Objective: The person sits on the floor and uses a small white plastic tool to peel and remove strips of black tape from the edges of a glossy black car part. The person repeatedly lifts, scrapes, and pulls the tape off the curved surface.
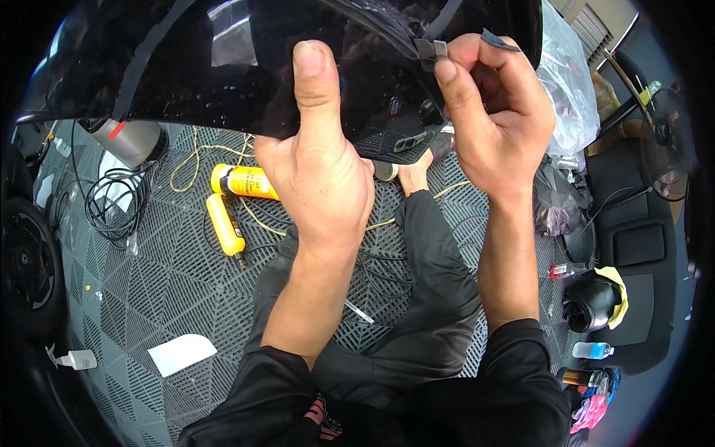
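Observation:
A glossy black curved panel (186,82), wet with droplets, spans the top of the view. My left hand (320,160) grips its lower edge, thumb lying on the surface and fingers hidden behind. Higher up on the right, my right hand (499,112) pinches a small grey strip (438,51) between thumb and index finger. That strip sits at the end of a dark grey band running along the panel. Another small dark grey piece (497,40) clings to my right index finger. Below the panel's edge, a black grille-like part (395,145) juts out between my hands.
On the grey slatted floor (156,298) lie two yellow bottles (227,223), coiled black cable (115,201), yellow cord and white paper (182,354). A silver container (130,141) stands left. Clear plastic sheeting (570,82), a black fan (666,145) and a water bottle (592,350) are at right.

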The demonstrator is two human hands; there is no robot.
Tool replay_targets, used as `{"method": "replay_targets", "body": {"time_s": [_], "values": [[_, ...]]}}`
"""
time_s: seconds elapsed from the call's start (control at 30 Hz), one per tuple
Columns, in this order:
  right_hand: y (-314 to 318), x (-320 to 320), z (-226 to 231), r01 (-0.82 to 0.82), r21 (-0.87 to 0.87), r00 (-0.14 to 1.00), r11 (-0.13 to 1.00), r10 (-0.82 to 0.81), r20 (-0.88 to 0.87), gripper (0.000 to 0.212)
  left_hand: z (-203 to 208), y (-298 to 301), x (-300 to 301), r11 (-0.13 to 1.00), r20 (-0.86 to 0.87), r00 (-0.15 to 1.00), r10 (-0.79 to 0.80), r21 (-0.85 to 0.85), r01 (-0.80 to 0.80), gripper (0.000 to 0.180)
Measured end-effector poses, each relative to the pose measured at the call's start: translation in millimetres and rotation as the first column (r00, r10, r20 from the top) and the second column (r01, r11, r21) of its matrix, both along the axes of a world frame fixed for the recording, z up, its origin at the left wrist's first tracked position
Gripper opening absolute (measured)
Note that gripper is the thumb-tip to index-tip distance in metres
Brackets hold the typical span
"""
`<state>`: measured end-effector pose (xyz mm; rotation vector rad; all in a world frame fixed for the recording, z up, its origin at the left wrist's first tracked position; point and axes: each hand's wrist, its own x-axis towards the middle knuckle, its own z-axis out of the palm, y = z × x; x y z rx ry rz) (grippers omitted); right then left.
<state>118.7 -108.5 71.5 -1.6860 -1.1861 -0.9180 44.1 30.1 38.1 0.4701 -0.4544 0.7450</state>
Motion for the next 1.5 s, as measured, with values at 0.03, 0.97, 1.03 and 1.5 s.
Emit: {"method": "replay_targets", "body": {"time_s": [0.03, 0.97, 1.03, 1.5], "values": [[0, 1, 1, -0.004, 0.002, 1.000, 1.000, 0.004, 0.003, 0.016, 2, -2, -3, 1.000, -0.018, 1.000, -0.018, -0.021, 0.018, 0.041], [-1, 7, 9, -0.031, -0.039, 0.996, 0.999, 0.034, 0.078, 0.019, -4, 15, 28, 0.954, 0.003, 0.980, 0.201, 0.226, -0.197, 0.042], [-1, 8, 9, -0.038, -0.036, 0.995, 0.999, 0.042, 0.087, 0.019, -1, 12, 26, 0.951, -0.011, 0.973, 0.229, 0.216, -0.221, 0.042], [0, 6, 9, -0.055, -0.015, 0.995, 0.998, 0.056, 0.078, 0.019, -8, 4, 21, 0.976, -0.033, 0.983, 0.179, 0.135, -0.173, 0.036]]}}
